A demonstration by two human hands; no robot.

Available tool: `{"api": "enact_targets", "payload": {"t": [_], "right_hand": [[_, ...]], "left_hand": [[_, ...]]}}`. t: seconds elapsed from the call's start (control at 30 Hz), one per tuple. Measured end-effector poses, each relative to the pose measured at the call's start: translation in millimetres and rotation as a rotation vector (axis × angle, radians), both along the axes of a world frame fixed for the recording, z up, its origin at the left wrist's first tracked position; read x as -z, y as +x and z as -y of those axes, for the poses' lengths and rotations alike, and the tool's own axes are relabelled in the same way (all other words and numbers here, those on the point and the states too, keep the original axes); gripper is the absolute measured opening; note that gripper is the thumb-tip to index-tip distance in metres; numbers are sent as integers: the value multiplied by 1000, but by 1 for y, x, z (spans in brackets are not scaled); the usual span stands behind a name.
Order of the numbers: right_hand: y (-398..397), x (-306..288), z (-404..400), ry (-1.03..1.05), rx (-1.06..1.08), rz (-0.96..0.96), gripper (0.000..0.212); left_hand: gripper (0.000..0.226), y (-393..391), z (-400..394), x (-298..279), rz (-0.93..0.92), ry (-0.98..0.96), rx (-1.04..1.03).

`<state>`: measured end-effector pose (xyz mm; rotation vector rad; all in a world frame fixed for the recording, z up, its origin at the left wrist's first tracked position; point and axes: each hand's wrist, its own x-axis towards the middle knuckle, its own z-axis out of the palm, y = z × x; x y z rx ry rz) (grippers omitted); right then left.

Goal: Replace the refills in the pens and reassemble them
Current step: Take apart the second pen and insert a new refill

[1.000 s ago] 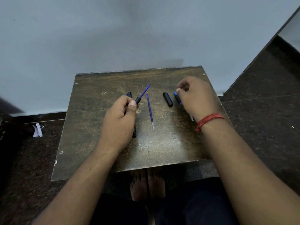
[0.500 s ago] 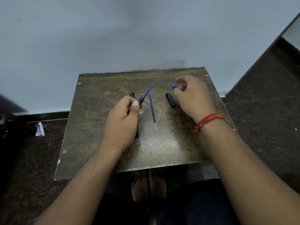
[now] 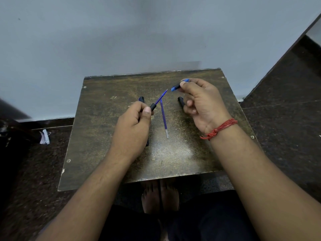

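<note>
Two hands work above a small, worn brown surface (image 3: 173,157) that stands against a pale wall (image 3: 121,40); no brand, label or writing can be read on any pen part or on the surface itself. The surface's far edge runs along the wall just beyond both hands, its near edge lies below the wrists, and dark speckled floor (image 3: 286,136) shows to either side. Bare surface lies open between the hands and the near edge, and more of it to the left of the left hand.

The left hand (image 3: 133,126) is curled round a black pen barrel (image 3: 153,106), thumb on top, and a blue refill (image 3: 161,97) sticks out of the barrel, slanting up and away toward the right hand. A second black pen (image 3: 141,99) lies under this hand, its end showing beyond the knuckles. Just to the right of the left hand, a loose blue refill (image 3: 164,119) lies on the surface, apart from both hands.

The right hand (image 3: 203,103) is raised, pinching a small blue-and-black pen piece (image 3: 176,87) between thumb and forefinger, the other fingers loosely curled. A black cap (image 3: 180,100) lies beside those fingers. A red thread (image 3: 220,128) circles the right wrist.
</note>
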<state>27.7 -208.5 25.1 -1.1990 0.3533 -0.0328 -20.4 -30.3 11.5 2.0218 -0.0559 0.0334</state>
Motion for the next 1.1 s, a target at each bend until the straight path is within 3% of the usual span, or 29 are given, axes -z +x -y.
{"api": "enact_targets", "payload": {"t": [0.43,1.1], "right_hand": [[-1,0,-3,-94,-86,45,6],[-4,-2,-1,-240,-179,73,22]], "left_hand": [[25,0,0,1,2,-3,16],[23,1,0,4,-1,-18,52]]}}
